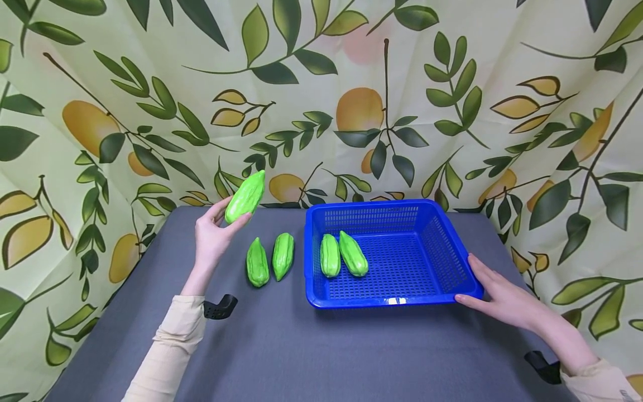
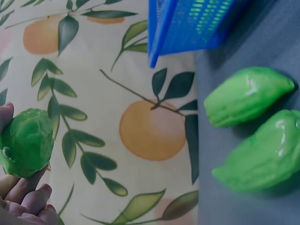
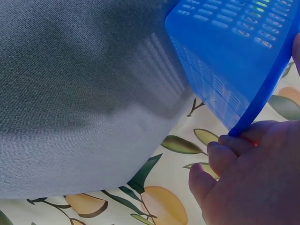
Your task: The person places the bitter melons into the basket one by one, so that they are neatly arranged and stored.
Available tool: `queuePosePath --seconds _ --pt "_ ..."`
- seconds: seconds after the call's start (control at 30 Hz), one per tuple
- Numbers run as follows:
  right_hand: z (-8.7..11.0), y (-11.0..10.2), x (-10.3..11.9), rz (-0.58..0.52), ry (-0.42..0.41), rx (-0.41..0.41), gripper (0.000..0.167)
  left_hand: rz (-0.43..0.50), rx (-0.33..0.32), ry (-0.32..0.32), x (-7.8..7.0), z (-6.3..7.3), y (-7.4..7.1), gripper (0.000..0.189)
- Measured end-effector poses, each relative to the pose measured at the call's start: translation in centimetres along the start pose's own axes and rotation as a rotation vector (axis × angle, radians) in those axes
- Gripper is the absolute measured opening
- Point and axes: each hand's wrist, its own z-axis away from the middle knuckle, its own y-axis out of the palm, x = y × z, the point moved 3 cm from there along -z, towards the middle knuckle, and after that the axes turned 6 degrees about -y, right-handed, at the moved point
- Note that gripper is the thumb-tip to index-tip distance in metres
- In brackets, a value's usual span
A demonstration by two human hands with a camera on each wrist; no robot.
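My left hand (image 1: 213,231) holds up a bright green, ridged bitter melon (image 1: 246,196) between thumb and fingers, above the table's far left part. In the left wrist view the blunt, knobbly end of this bitter melon (image 2: 27,140) shows. Two more, a left bitter melon (image 1: 258,263) and a right bitter melon (image 1: 283,255), lie side by side on the table below that hand. At the front right corner of a blue plastic basket (image 1: 387,303), my right hand (image 1: 507,298) holds the rim, thumb at the front and fingers along the side. Inside the basket, two bitter melons (image 1: 330,257) lie at the left.
A grey cloth (image 1: 351,357) covers the table. Behind it and at both sides hangs a curtain (image 1: 321,139) printed with leaves and orange fruit. The basket's left wall stands close beside the two bitter melons on the cloth.
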Motion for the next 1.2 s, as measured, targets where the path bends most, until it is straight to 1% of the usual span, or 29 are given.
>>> queuePosePath --seconds 0.23,0.4,0.6,0.67,0.83,1.0,1.1,1.2 --pt "0.1 0.0 0.0 -0.012 -0.004 -0.002 0.101 0.016 0.031 0.025 -0.5 0.2 1.1 0.053" --pt "0.2 0.1 0.1 -0.020 -0.007 -0.004 0.102 0.044 0.076 0.035 -1.3 0.4 2.2 0.053" --pt "0.2 0.2 0.0 -0.008 0.000 0.003 0.101 0.053 0.096 0.067 -2.4 0.5 2.9 0.053" --pt "0.2 0.2 0.0 -0.006 0.001 0.003 0.101 0.061 0.107 0.057 -2.8 0.5 3.1 0.053" --pt "0.2 0.0 0.0 0.003 -0.007 0.002 0.100 0.101 0.163 0.008 -3.9 0.8 3.9 0.053" --pt "0.2 -0.1 0.0 -0.001 -0.015 0.003 0.100 0.136 0.200 0.017 -4.8 0.9 4.7 0.053" --pt "0.2 -0.1 0.0 -0.012 -0.015 0.005 0.100 0.133 0.214 0.020 -5.2 0.9 5.2 0.053" --pt "0.1 -0.1 0.0 -0.020 -0.017 0.004 0.099 0.136 0.230 0.030 -5.8 0.8 6.0 0.054"
